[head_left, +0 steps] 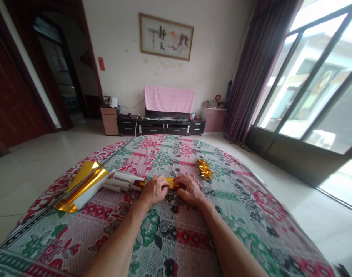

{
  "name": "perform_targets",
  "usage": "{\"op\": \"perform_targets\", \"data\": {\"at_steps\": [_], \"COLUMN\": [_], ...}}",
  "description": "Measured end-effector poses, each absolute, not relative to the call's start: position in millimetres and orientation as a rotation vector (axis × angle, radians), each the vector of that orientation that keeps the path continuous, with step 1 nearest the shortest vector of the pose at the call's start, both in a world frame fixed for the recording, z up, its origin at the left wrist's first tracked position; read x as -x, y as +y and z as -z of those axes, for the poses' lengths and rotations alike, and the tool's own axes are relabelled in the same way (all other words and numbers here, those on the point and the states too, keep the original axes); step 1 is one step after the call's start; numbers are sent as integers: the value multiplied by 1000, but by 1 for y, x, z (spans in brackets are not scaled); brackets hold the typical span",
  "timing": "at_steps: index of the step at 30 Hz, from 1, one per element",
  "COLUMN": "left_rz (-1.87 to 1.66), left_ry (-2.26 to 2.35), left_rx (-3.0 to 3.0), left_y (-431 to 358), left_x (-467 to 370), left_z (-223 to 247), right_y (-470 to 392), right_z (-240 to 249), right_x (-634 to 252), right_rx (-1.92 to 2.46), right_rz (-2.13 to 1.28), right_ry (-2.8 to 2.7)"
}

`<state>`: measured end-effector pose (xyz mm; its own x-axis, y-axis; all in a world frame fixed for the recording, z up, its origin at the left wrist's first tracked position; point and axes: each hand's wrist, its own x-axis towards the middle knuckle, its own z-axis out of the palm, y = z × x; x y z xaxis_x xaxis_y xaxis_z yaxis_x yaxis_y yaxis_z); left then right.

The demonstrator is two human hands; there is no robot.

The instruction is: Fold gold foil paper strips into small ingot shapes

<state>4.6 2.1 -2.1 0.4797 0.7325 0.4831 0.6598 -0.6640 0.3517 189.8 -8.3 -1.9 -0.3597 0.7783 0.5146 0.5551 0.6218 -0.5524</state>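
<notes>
A strip of shiny gold foil paper (170, 182) lies low over the cloth between my two hands. My left hand (155, 190) pinches its left part, thumb pressed to the fingers. On the other end my right hand (189, 189) is closed with curled fingers. Just left of my left hand are white paper rolls (120, 181), partly overlapping one another. Farther left rests a larger stack of gold foil sheets (87, 181), curled at the edges. Beyond my right hand sits a small cluster of folded gold foil pieces (204, 169).
A patterned red, green and grey cloth (222, 231) covers the round table. Past its far edge stands a low black TV cabinet (164, 127) with a pink towel (170, 99) draped above. A purple curtain (245, 73) and large windows are on the right, a doorway on the left.
</notes>
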Motion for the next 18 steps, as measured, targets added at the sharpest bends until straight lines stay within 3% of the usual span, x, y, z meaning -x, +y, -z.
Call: {"op": "perform_targets", "data": {"at_steps": [18], "left_rz": [-1005], "left_ry": [1249], "left_rx": [-2449], "left_y": [9], "left_x": [-5], "left_z": [4], "right_y": [-10], "right_z": [-1], "right_x": [-191], "right_rx": [1135], "right_rz": [-396], "right_ry": [-2034]}}
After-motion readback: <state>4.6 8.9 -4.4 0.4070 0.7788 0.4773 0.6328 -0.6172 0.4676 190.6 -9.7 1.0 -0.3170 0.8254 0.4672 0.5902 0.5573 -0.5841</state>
